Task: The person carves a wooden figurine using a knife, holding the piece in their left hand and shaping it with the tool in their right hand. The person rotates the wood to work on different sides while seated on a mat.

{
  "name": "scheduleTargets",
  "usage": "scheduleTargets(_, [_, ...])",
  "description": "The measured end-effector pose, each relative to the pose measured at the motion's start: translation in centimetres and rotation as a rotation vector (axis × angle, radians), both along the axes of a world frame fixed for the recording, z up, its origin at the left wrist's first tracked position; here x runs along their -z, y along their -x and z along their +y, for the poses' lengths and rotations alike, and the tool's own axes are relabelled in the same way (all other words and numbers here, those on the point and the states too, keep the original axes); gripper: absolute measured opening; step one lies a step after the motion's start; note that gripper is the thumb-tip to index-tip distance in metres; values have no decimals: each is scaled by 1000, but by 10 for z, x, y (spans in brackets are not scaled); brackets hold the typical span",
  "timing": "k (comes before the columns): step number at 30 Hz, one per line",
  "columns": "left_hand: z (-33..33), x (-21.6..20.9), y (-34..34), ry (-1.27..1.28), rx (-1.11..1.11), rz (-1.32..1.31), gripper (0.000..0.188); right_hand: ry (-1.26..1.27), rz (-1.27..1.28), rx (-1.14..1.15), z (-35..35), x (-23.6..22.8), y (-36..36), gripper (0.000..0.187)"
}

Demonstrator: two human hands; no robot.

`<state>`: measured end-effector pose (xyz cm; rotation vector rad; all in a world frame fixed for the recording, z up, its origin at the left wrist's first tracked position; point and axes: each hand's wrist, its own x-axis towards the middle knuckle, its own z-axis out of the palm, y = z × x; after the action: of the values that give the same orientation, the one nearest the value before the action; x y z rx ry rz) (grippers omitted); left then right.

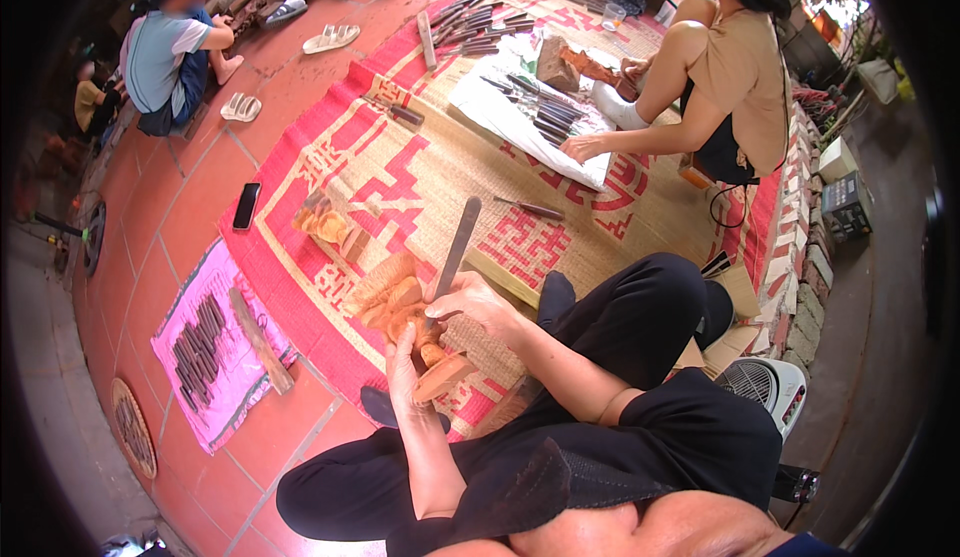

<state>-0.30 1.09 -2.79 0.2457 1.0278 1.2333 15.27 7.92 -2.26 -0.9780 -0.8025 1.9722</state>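
Note:
I sit cross-legged with a reddish-brown wood carving [398, 302] over my lap; its surface is rounded and knobbly, with a flat block-like base. My left hand [405, 369] grips the carving from below, near the base. My right hand [478, 305] is closed round the lower part of a long, dark, flat carving tool [460, 237] whose other end points up and away. Where the tool meets the wood is hidden by the fingers. A second, smaller carving [330, 225] rests on the mat beyond my left hand.
The red-and-straw patterned mat [450, 162] bears a dark-handled tool [530, 209] and a phone [246, 207]. On the left, a pink cloth [225, 412] holds several tools and a wooden stick [260, 342]. Ahead right, a person [735, 77] sits by tools on white cloth [480, 102]. A fan [765, 387] stands right.

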Motion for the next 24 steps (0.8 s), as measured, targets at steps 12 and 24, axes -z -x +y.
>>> scheduleTargets(12, [0,-2,2,-23,-15,-97,62,-4,-46,21,1,6,-2,20])
scheduleTargets(24, [1,-2,-1,-45,-59,-56,58,9,6,-13,2,-5,-3,19])
